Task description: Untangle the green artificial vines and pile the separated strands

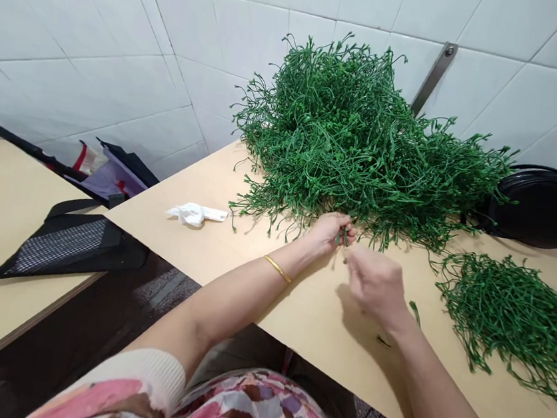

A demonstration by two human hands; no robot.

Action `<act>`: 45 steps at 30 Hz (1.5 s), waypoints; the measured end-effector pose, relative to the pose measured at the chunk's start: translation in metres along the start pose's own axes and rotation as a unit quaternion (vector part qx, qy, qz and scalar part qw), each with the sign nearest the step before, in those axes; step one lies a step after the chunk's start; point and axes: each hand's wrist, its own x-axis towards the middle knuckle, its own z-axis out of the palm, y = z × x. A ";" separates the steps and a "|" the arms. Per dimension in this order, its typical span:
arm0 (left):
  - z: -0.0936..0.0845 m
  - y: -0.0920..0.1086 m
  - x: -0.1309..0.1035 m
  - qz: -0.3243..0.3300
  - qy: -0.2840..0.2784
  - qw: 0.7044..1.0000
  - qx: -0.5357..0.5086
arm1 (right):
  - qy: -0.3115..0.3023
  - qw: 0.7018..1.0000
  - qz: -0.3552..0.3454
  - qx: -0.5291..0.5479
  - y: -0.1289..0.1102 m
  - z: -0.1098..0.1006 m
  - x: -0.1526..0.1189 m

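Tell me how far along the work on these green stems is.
Probably done: the small pile on the right, set apart. In hand: a stem in the left hand, with the right hand, blurred, close by. Probably left: the much larger pile by the wall, so most seems to remain. Which pile is finished isn't certain.

Both forearms reach forward, each hand (330, 234) (375, 284) curled.
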 end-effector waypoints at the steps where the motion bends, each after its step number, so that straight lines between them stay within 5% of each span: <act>1: -0.001 0.000 -0.002 -0.001 -0.029 0.999 0.014 | 0.037 0.996 0.060 0.055 0.003 -0.003 0.002; 4: -0.001 -0.003 -0.009 -0.012 -0.092 0.994 0.055 | 0.089 0.939 0.245 0.224 0.023 -0.005 0.006; 7: -0.003 -0.005 -0.012 -0.022 -0.095 0.994 0.047 | 0.060 0.897 0.308 0.310 0.040 0.001 0.005; 18: -0.002 -0.004 -0.008 -0.063 -0.079 0.987 -0.128 | -0.057 0.917 0.282 0.276 0.031 0.021 -0.002; 24: -0.009 0.000 -0.006 -0.054 -0.106 0.983 -0.139 | -0.084 0.873 0.302 0.373 0.044 0.015 -0.002; 28: -0.009 0.003 -0.008 -0.021 -0.155 0.986 -0.051 | -0.020 0.905 0.279 0.319 0.047 0.006 0.000; 34: -0.005 0.007 -0.015 0.038 -0.091 0.991 0.088 | 0.056 0.972 0.225 0.035 0.045 0.004 -0.003; 39: -0.006 0.010 -0.015 0.050 -0.082 0.989 0.114 | 0.037 0.974 0.161 -0.157 0.047 0.003 -0.006; 42: -0.005 0.008 -0.016 0.073 -0.078 0.980 0.167 | 0.003 0.975 0.136 -0.174 0.046 0.002 -0.005; 45: -0.003 0.005 -0.017 0.083 -0.064 0.977 0.186 | -0.042 0.992 0.108 -0.053 0.042 0.001 -0.004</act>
